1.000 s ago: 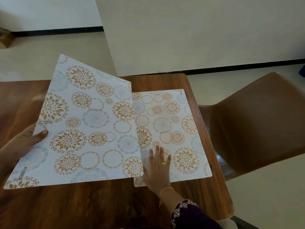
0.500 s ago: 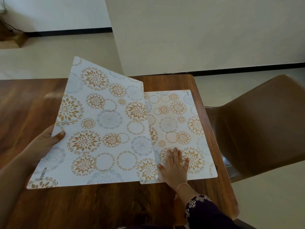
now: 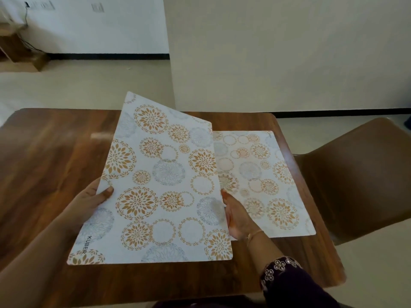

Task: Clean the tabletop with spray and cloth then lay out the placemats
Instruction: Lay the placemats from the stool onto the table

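Note:
A white placemat with gold and grey floral circles [image 3: 264,181] lies flat on the right end of the wooden table [image 3: 51,165]. A second placemat of the same pattern [image 3: 162,185] is held above the table, tilted, its right edge overlapping the flat one. My left hand [image 3: 89,201] grips its left edge, thumb on top. My right hand [image 3: 238,216] holds its right edge, with the fingers hidden under the mat.
A brown chair [image 3: 360,174] stands close against the table's right side. Beyond the table are a pale floor and a wall corner [image 3: 171,63]. A low wooden unit [image 3: 20,50] with cables sits at the far left.
My right hand left the flat placemat, where it pressed down, and took the right edge of the lifted mat. The lifted mat now sits further right in the view.

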